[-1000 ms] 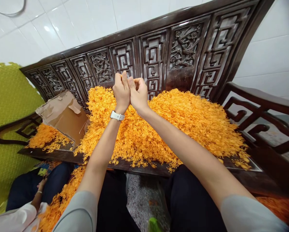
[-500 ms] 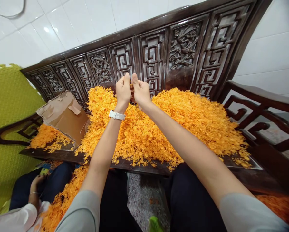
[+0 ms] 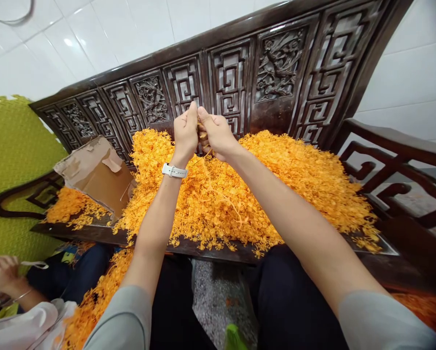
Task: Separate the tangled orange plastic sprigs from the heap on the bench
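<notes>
Setting: A dark carved wooden bench [image 3: 276,73] is seen from above, its seat heaped with small orange plastic sprigs [image 3: 294,180]; white wall tiles lie behind.

Left hand: The left hand [image 3: 185,132], with a white watch band [image 3: 174,171] at the wrist, is raised above the heap. It is curled almost into a fist, thumb and forefinger pressed together at the top.

Right hand: The right hand [image 3: 218,135] is held touching the left, knuckle to knuckle. Its fingers are folded in and pinched upon a small orange piece [image 3: 202,136] caught between the two hands.

Piece held: Only a sliver of the piece is shown between the hands; its shape cannot be told. A thin orange strand [image 3: 225,194] is seen trailing from the hands down over the heap, towards the front edge of the bench.

Doing it well: As a judgement, the pinch is best kept close to where the two hands meet, with the hands steadied against each other, and the trailing strand lifted clear so that loose sprigs are not dragged along.

Left of the heap: A torn cardboard box [image 3: 97,172] lies tipped on the seat, more orange sprigs beside it.

Lower left: Another person's hand [image 3: 2,274], above a white sleeve, is seen well apart from the heap.

Below: Orange sprigs are spilled over the wearer's left knee.
</notes>
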Action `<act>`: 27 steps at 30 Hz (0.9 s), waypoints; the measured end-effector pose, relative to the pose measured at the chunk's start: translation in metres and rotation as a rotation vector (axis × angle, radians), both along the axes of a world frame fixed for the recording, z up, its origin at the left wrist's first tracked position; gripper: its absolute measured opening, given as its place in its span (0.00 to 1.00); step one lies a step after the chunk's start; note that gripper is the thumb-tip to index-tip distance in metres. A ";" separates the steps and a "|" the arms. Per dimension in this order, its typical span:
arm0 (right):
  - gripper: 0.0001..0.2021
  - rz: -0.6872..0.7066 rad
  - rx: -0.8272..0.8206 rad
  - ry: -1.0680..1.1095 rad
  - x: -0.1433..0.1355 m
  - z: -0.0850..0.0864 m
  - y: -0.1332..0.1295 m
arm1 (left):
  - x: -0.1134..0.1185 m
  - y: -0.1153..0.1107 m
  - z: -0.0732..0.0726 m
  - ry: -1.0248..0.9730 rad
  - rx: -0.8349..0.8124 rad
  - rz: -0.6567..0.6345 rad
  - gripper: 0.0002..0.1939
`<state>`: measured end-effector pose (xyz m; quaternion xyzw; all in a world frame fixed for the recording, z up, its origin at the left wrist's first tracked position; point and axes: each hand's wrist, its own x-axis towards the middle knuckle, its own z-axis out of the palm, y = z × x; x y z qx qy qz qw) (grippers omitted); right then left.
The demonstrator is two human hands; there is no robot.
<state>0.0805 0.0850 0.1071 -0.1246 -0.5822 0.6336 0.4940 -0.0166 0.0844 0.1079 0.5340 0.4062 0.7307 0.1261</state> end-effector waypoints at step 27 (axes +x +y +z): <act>0.28 0.134 0.051 0.015 0.060 0.038 -0.001 | -0.018 0.005 0.000 -0.188 -0.254 -0.156 0.34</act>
